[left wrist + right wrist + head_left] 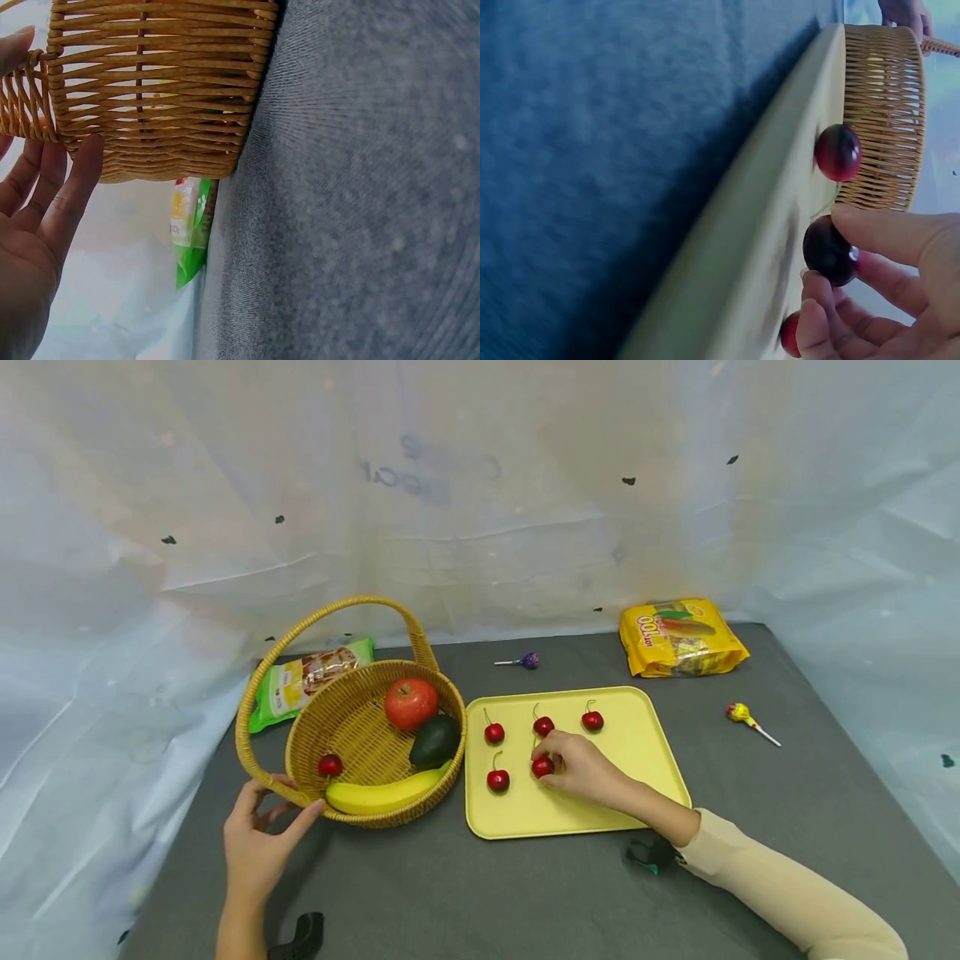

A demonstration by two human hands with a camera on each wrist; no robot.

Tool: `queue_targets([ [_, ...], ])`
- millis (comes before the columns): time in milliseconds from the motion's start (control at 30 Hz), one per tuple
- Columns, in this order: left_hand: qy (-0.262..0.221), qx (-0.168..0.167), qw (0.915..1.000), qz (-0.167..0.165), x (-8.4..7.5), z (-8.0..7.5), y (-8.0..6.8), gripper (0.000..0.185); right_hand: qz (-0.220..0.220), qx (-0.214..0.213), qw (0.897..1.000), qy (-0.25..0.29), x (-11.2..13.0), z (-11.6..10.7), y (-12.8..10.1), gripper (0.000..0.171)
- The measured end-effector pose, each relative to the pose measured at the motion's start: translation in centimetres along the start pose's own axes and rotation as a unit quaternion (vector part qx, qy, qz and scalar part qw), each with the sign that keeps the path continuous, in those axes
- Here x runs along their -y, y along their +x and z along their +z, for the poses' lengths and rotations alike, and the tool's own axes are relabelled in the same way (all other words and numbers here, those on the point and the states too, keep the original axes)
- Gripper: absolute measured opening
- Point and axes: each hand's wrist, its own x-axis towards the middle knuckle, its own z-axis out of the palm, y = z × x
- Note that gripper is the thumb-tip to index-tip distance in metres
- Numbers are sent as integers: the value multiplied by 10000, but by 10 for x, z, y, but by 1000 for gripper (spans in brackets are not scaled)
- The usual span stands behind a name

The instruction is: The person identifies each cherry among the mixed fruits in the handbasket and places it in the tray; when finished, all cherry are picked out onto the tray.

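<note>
Glossy and dark red, the round cherry [542, 766] sits pinched in the right hand [581, 768], its grip closed on it over the yellow tray [645, 752].

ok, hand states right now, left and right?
Left hand: open, fingers resting against the basket rim.
Right hand: fingers pinching a cherry on the yellow tray.

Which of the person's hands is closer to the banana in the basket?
Left. The left hand touches the basket rim right beside the banana. The right hand is over on the yellow tray, pinching a cherry.
</note>
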Motion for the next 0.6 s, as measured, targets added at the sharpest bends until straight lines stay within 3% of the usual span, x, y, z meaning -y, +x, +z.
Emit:
queue_targets([
  [233,75,-4,10000,13,-1,0,0,48,240,148,9996,-89,3,2,-4,24],
  [600,24,-20,10000,5,-2,0,-1,48,-6,213,9994,-258,2,1,-8,29],
])
